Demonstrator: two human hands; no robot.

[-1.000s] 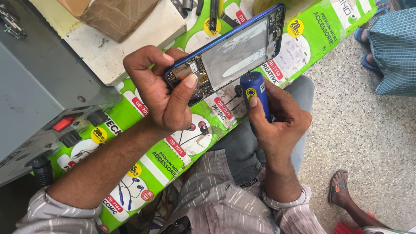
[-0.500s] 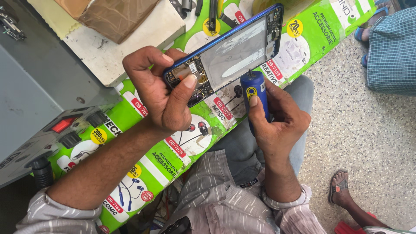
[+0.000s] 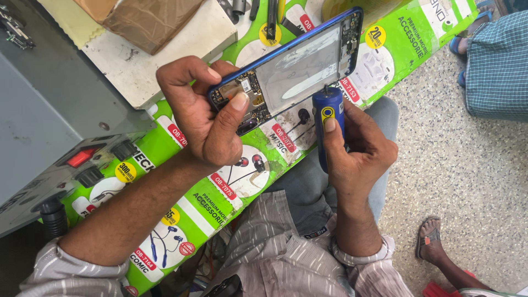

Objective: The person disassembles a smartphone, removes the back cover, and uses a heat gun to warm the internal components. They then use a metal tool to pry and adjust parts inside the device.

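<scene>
Between the earlier frames and this one little shifts: both hands keep their grips, and the phone stays at the same tilt over the bench. Left hand [image 3: 206, 118]: fingers curled around the lower end of an opened blue-framed phone [image 3: 291, 69], thumb pressed flat on its exposed circuit board; the phone is held in the air, back cover off, a grey metal plate showing at its middle. Right hand [image 3: 357, 151]: fingers wrapped tightly around a blue cylindrical screwdriver [image 3: 328, 124], index finger laid along its barrel, held upright with its short bit just below the phone's lower edge; whether the bit touches the frame cannot be told. Beneath both lies a green printed poster [image 3: 220, 192] picturing earphones, covering the bench. At left stands a grey machine [image 3: 60, 143] with a red switch and black knobs. Another person's sandalled foot [image 3: 432, 242] rests on the speckled floor at lower right.
</scene>
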